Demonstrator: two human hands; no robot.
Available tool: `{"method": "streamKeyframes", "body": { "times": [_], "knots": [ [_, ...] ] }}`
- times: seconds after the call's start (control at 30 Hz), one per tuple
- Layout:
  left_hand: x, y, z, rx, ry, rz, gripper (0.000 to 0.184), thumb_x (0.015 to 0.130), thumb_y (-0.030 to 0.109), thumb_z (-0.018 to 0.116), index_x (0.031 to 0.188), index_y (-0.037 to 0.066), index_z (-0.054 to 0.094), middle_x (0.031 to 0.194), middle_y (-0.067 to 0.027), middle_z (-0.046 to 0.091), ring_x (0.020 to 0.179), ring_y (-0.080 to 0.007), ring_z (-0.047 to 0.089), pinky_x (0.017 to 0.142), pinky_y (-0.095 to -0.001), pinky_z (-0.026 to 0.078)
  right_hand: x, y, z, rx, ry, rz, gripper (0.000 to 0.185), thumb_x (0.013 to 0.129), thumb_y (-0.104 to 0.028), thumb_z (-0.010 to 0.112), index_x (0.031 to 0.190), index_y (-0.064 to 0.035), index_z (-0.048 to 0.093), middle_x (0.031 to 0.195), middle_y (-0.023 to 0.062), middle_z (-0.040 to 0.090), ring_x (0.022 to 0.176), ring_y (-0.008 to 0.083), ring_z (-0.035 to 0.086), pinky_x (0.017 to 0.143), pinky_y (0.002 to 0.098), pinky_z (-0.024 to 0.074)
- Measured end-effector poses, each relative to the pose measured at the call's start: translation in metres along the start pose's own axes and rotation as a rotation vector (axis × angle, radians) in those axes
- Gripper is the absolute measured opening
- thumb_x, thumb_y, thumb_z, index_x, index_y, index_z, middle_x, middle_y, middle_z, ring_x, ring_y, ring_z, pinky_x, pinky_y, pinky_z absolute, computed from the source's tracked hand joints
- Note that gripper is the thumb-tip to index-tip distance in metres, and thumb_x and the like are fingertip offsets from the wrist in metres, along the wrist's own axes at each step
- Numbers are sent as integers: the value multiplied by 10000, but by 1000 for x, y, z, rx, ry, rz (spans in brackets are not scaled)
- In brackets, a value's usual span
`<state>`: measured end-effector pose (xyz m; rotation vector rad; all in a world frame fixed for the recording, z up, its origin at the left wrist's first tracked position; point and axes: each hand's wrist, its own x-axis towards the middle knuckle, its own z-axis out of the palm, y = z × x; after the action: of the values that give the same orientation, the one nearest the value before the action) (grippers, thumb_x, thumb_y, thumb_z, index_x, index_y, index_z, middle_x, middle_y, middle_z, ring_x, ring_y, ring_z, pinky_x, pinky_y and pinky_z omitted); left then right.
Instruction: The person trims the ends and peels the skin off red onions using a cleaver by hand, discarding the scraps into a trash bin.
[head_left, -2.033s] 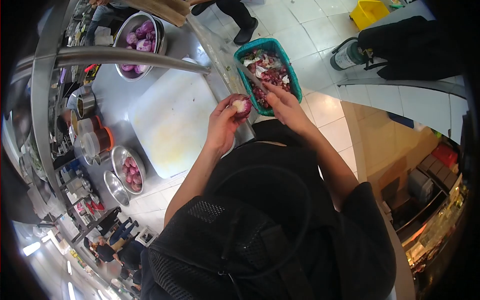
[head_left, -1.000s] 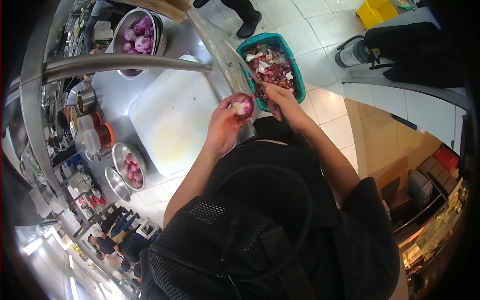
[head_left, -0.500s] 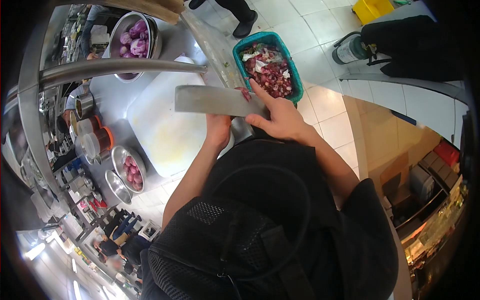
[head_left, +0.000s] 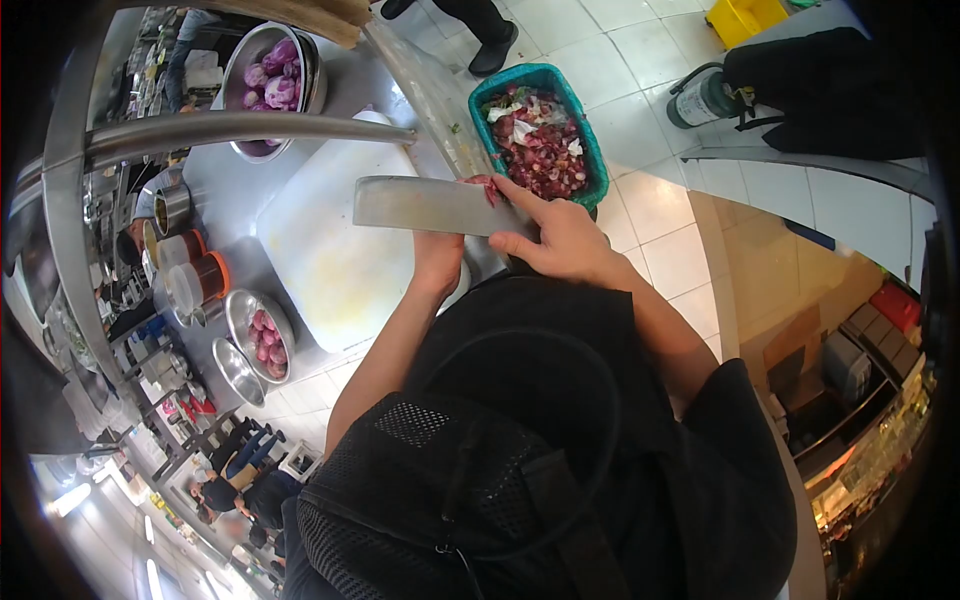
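My right hand (head_left: 565, 238) grips a broad cleaver (head_left: 410, 205) near its handle end, the index finger stretched along the blade and the thumb against its face. The blade points left, level above the cutting board's near right corner. My left hand (head_left: 438, 262) is just below and behind the blade, which hides its fingers and anything they hold. A reddish-purple piece of onion or onion skin (head_left: 488, 188) shows at the blade's upper edge, by my right index fingertip. Beneath lies a white cutting board (head_left: 330, 250) on the steel table.
A teal bin (head_left: 597, 165) full of onion peelings stands on the floor ahead. Steel bowls hold purple onions (head_left: 280, 92) at the back left and small red onions (head_left: 268, 345) nearer. A metal rail (head_left: 250, 132) crosses above the table. Someone's dark boot (head_left: 495, 50) is beyond the bin.
The reddish piece at the blade's upper edge shows slightly more to the left, and my right index finger lies a little lower against it. Otherwise the hands and cleaver hardly move.
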<state>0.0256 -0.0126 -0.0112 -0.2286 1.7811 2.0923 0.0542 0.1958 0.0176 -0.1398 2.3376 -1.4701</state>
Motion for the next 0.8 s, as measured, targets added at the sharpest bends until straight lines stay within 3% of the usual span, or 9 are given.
{"method": "streamKeyframes", "body": {
  "times": [0.07, 0.13, 0.17, 0.27, 0.5, 0.57, 0.6, 0.73, 0.8],
  "knots": [
    [1, -1, -3, 20, 7, 26, 268, 988, 166, 639, 1201, 4, 660, 1162, -89, 693, 1054, -180, 649, 912, -326, 514, 5, 14, 6, 20, -34, 22, 872, 897, -606, 643, 1523, -44, 414, 730, 198, 669, 659, 341, 677, 683, 432, 531],
    [3, -2, -12, 73, 15, -200, 288, 976, 148, 631, 1214, -14, 646, 1141, -111, 697, 1027, -182, 660, 887, -330, 528, 15, 51, 33, 530, 61, -115, 704, 969, -519, 621, 1476, -44, 500, 661, 62, 590, 536, 152, 550, 543, 317, 457],
    [3, 2, -8, 75, 17, -198, 288, 976, 148, 631, 1214, -14, 646, 1141, -111, 697, 1027, -182, 660, 887, -330, 528, 14, 48, 27, 531, 59, -118, 704, 969, -519, 621, 1476, -44, 500, 661, 62, 590, 536, 152, 550, 543, 317, 457],
    [1, 12, 1, -100, 23, -202, 327, 969, 123, 594, 1259, -28, 612, 1170, -122, 683, 1046, -179, 656, 900, -340, 525, 12, 41, 9, 937, 4, 110, 583, 1050, -452, 541, 1463, -41, 515, 637, -80, 421, 510, 21, 372, 446, 211, 273],
    [1, 11, -2, -195, -42, -226, 367, 978, 112, 546, 1320, -18, 568, 1245, -105, 653, 1092, -187, 642, 924, -338, 511, 19, 54, 14, 860, -11, 173, 663, 1072, -469, 470, 1553, -25, 366, 648, -44, 466, 523, 41, 403, 468, 205, 303],
    [2, 8, -5, -172, -33, -226, 363, 984, 120, 546, 1321, -11, 569, 1242, -103, 655, 1089, -188, 644, 921, -338, 512, 12, 45, 19, 666, 118, 32, 701, 1056, -435, 524, 1545, 36, 348, 769, -30, 571, 665, 128, 528, 628, 312, 462],
    [4, 6, -7, -161, -20, -234, 370, 988, 126, 558, 1333, -9, 557, 1234, -104, 657, 1084, -192, 644, 927, -341, 512, 9, 44, 20, 604, 103, -9, 790, 1019, -472, 564, 1574, 14, 281, 815, 68, 646, 740, 204, 597, 723, 368, 493],
    [2, 5, -3, -213, -38, -201, 317, 1020, 166, 586, 1307, 29, 592, 1217, -95, 679, 1104, -210, 660, 922, -358, 526, 0, 26, 14, 300, -4, 13, 933, 913, -617, 618, 1576, -40, 305, 746, 232, 620, 714, 316, 666, 701, 397, 501],
    [0, 3, -1, -226, -28, -171, 306, 1023, 170, 589, 1297, 33, 601, 1215, -93, 683, 1105, -215, 662, 928, -370, 529, -2, 13, 8, 241, 10, 10, 942, 908, -633, 613, 1572, -37, 312, 732, 233, 626, 704, 347, 667, 692, 416, 503]
  ]
}}
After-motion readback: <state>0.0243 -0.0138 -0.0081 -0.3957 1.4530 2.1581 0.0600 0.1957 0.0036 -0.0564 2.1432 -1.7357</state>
